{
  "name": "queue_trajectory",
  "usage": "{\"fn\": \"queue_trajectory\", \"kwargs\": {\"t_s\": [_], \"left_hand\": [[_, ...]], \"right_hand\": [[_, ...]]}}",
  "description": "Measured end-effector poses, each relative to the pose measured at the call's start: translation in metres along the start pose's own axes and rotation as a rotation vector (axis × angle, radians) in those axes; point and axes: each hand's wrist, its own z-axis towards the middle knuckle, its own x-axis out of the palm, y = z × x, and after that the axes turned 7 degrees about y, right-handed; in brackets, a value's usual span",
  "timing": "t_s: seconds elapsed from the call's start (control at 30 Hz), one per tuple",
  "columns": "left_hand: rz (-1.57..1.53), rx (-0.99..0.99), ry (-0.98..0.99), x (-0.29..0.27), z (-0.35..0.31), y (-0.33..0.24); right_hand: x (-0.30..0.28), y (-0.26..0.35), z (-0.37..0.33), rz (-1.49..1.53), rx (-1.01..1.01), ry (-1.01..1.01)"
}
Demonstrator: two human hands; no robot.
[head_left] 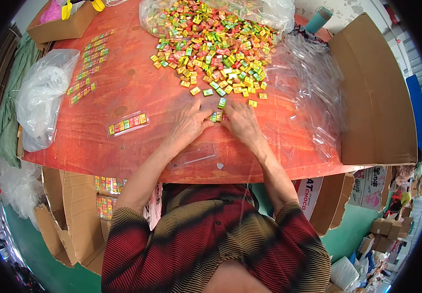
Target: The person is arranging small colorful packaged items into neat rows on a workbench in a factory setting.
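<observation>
Near the middle of the red table (pixel 84 151), my left hand (pixel 190 118) and my right hand (pixel 241 118) face each other. Between their fingertips is a short row of tiny printed boxes (pixel 216 116), pinched from both sides. One green-and-white tiny box (pixel 221 103) sits just beyond that row. Farther back spreads a big heap of the same boxes (pixel 220 49) in yellow, red and green. To the left lies a transparent plastic tray (pixel 128 124) filled with a row of them. Another transparent tray (pixel 194 158) rests in front of my left wrist.
Many transparent trays (pixel 313 88) are piled at right beside a tall cardboard box (pixel 374 93). Filled rows (pixel 89 63) lie at far left, near a plastic bag (pixel 45 97). Open cartons (pixel 81 210) stand below the table's front edge. A teal bottle (pixel 319 19) is at the back.
</observation>
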Motion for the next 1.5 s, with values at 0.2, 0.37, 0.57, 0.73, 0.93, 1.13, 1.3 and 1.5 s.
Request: {"fn": "queue_trajectory", "kwargs": {"t_s": [0.2,0.37,0.57,0.73,0.93,1.13,1.3,1.5], "left_hand": [[-0.102,-0.052,0.013,-0.007,-0.006,0.001],[-0.185,-0.011,0.048,-0.011,-0.006,0.009],[-0.140,-0.013,0.026,-0.005,-0.006,0.007],[-0.049,0.011,-0.016,0.007,-0.003,0.004],[-0.074,0.094,-0.077,0.008,-0.002,0.011],[-0.167,-0.036,0.017,-0.015,-0.013,0.010],[-0.185,0.020,0.074,-0.014,-0.011,0.018],[-0.145,0.012,0.075,-0.016,-0.010,0.013]], "right_hand": [[-0.007,-0.018,-0.036,0.371,0.183,-0.067],[0.006,-0.023,-0.039,0.323,0.200,0.032],[-0.008,-0.019,-0.029,0.355,0.092,0.016],[0.003,-0.009,-0.023,0.329,0.083,-0.034],[0.006,-0.023,-0.022,0.381,-0.009,0.041],[-0.014,-0.025,-0.024,0.334,0.240,0.126],[-0.003,-0.006,-0.030,0.309,0.156,-0.022],[0.011,-0.020,-0.025,0.228,0.080,-0.041]]}}
